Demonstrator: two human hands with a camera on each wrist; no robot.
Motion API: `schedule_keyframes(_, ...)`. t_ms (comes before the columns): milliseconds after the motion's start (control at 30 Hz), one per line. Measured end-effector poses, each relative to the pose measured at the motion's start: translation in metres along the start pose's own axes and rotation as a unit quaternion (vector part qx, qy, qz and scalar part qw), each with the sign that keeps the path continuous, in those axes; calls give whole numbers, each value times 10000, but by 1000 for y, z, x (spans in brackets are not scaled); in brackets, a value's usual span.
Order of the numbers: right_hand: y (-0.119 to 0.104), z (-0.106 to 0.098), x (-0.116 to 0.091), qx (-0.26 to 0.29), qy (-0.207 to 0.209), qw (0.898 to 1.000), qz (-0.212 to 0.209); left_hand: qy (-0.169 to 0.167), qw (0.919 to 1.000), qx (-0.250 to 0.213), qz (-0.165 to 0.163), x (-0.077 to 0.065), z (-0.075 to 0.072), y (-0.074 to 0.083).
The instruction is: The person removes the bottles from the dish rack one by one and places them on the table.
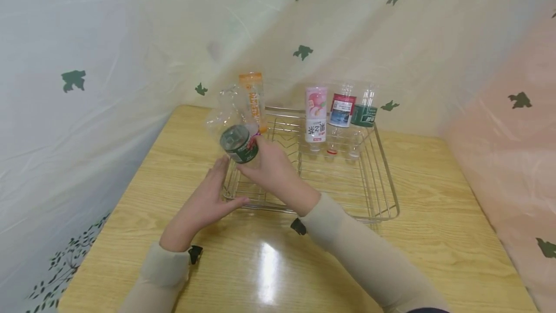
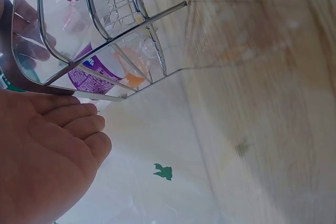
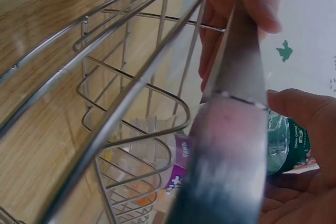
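Left and right hands at a wire rack (image 1: 336,173) on a wooden table (image 1: 438,216). The right hand (image 1: 274,165) holds a clear, green-banded bottle (image 1: 240,151); its fingers and thumb are closed around the body. This bottle is tilted over the left part of the rack. The left hand (image 1: 207,202) is at the rack's left front corner, its fingers nearly straight, the thumb spread wide and nothing in its grasp; whether it touches the rim cannot be told. A purple-labelled bottle (image 2: 94,74) shows through the wires, near the right hand. An orange-labelled bottle (image 1: 256,103) leans at the rear left. Toward the rear right, three bottles are in a row, necks down: a pink-labelled bottle (image 1: 316,115), a red-and-blue-labelled bottle (image 1: 341,110) and a green-labelled bottle (image 1: 364,116). A pale sheet (image 1: 369,28) with leaf motifs forms the background.
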State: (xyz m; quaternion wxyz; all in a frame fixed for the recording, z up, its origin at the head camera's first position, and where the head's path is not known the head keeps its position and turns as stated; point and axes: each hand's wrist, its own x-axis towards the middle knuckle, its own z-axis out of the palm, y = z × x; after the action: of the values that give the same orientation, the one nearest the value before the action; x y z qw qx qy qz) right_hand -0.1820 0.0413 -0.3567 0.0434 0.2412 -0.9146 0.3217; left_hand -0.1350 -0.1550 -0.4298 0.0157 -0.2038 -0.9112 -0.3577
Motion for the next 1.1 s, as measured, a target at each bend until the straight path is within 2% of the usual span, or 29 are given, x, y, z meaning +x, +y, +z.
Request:
schedule_keyframes(133, -2, -6, -3, 30, 224, 9995, -206, -44, 10000, 33, -82, -1, 0, 0)
schedule_keyframes(467, -9, -24, -8, 315, 633, 9967, -405, -101, 9996, 57, -254, -3, 0, 2)
schedule_keyframes(733, -6, -40, -17, 215, 1082, 9917, -660, -103, 9996, -23, -261, -2, 1, 2)
schedule_keyframes(1100, 4, -57, -30, 216, 1172, 9908, -640, -195, 9994, 105, -283, -3, -1, 2)
